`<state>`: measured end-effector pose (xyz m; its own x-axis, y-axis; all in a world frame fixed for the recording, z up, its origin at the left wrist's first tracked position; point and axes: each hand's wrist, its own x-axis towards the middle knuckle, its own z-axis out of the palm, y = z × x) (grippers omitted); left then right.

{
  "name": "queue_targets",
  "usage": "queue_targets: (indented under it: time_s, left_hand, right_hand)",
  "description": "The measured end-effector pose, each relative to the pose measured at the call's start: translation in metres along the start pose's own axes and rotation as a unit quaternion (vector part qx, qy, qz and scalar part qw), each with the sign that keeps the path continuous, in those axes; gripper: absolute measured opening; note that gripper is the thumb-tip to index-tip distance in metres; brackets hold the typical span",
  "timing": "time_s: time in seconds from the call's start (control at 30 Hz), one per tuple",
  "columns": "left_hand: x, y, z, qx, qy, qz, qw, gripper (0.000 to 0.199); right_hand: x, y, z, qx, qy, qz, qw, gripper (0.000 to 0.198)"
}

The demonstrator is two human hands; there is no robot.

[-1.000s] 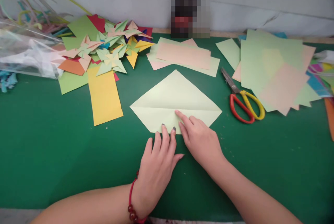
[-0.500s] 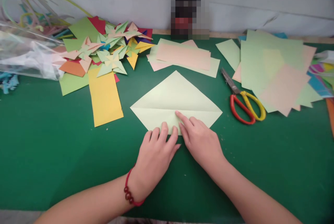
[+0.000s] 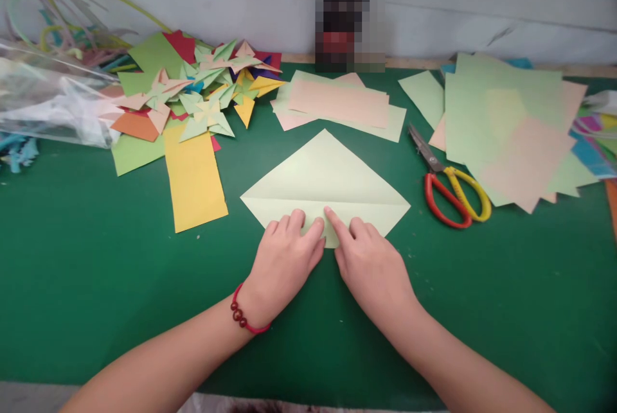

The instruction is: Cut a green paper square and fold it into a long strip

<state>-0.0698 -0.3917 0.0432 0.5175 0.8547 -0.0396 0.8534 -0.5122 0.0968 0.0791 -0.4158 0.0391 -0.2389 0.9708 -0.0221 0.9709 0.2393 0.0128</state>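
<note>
A pale green square of paper [image 3: 324, 166] lies on the green table, turned like a diamond, with a crease running across its middle. Its near corner is folded up, leaving a straight lower edge; the hands cover much of that flap. My left hand [image 3: 289, 255], with a red beaded bracelet at the wrist, rests palm down on the lower left of the paper, fingers bent and apart. My right hand [image 3: 373, 259] lies on the lower right. Its index finger points out and presses near the crease, while the other fingers curl under.
Scissors [image 3: 446, 185] with one red and one yellow handle lie to the right, beside stacked pale sheets [image 3: 501, 137]. Paper strips [image 3: 337, 101] lie behind the square. Folded paper pieces [image 3: 207, 111], a yellow rectangle [image 3: 195, 182] and a clear plastic bag [image 3: 53, 98] are at left.
My left hand has slid forward and slightly left on the paper, its thumb drawn in. My right hand has barely moved, its index finger still by the crease.
</note>
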Motion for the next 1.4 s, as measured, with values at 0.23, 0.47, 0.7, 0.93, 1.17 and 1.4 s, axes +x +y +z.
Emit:
queue_targets:
  time_s: [0.23, 0.47, 0.7, 0.93, 1.17, 1.4]
  left_hand:
    - [0.0, 0.003, -0.001, 0.009, 0.003, -0.006, 1.0, 0.026]
    - [-0.008, 0.007, 0.0, 0.037, 0.01, -0.003, 0.999, 0.032]
    - [-0.015, 0.0, -0.001, 0.03, -0.003, 0.016, 0.999, 0.043]
    - [-0.012, -0.009, -0.004, -0.033, -0.006, 0.015, 0.999, 0.046]
    - [-0.012, -0.013, -0.001, -0.066, 0.018, 0.028, 0.997, 0.047]
    - [-0.005, -0.013, -0.002, -0.043, 0.02, 0.034, 0.998, 0.037]
  right_hand:
    - [-0.004, 0.006, -0.005, -0.004, -0.031, 0.029, 0.999, 0.055]
    - [-0.002, 0.007, -0.006, 0.005, -0.038, 0.034, 0.999, 0.054]
    - [-0.003, 0.007, -0.003, 0.02, -0.027, 0.028, 0.999, 0.054]
    - [0.011, 0.031, -0.003, 0.176, 0.045, 0.081, 0.98, 0.032]
    - [0.024, 0.073, -0.001, 0.295, 0.105, 0.156, 0.937, 0.036]
    - [0.027, 0.082, -0.007, 0.353, 0.08, 0.214, 0.907, 0.038]
